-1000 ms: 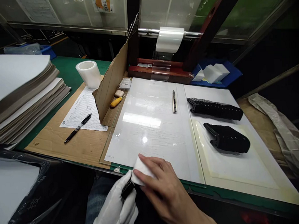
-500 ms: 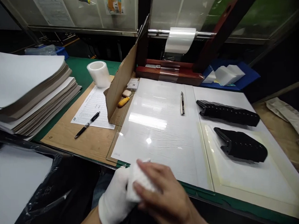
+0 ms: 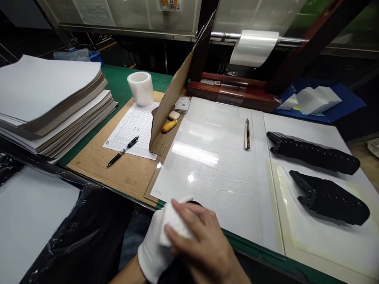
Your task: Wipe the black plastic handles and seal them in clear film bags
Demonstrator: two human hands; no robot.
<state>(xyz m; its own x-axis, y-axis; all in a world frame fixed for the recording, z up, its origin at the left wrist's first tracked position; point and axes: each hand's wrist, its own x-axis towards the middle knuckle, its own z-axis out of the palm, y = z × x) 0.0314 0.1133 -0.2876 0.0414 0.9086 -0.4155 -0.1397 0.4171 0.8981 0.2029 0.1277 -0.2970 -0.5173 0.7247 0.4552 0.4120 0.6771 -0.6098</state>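
Observation:
At the near table edge my left hand [image 3: 152,252], in a white glove, grips a small black part that is almost fully hidden under my other hand. My bare right hand [image 3: 200,246] lies over it, its fingers pressing a white cloth [image 3: 172,222] against that part. Two long black ribbed parts [image 3: 312,152] [image 3: 330,197] lie on the white sheet at the right. A slim utility knife [image 3: 247,133] rests on the glossy white board [image 3: 209,158] in the middle.
A tall stack of white sheets [image 3: 46,102] fills the left. A form with a black pen [image 3: 123,151], a tape roll [image 3: 140,88], an upright cardboard divider [image 3: 172,103] and a film roll [image 3: 253,47] on a red holder stand behind. White foam blocks [image 3: 313,99] sit far right.
The view has swung left, so everything on the table has shifted right in the picture. My right hand has slid the white cloth further over the part held in my gloved left hand.

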